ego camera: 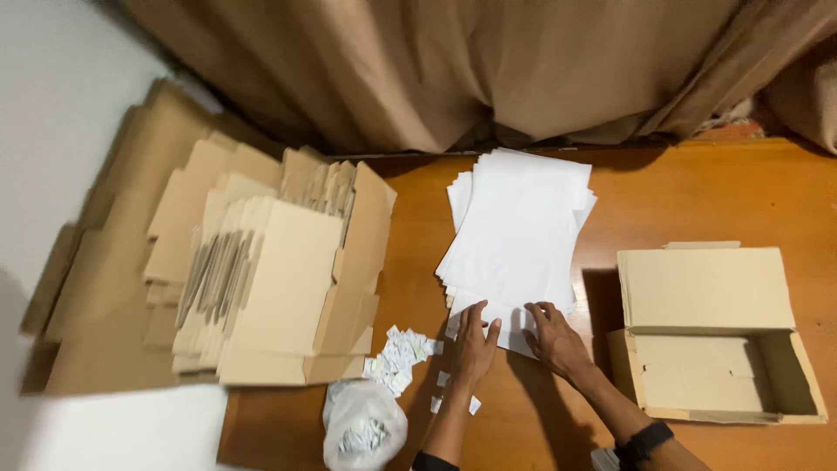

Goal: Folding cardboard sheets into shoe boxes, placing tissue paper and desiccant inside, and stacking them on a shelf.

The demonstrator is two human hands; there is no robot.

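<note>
Wooden bench (697,187): both hands (514,338) lie open, flat on the white sheets (514,231); careless pulling could scatter that loose stack.

Left hand (473,344) lay palm down, fingers (478,316) extended and slightly spread. Right hand (553,338) also palm down, fingers flat, close beside the left. Both forearms reached forward, converging; dark band on right wrist.
</note>
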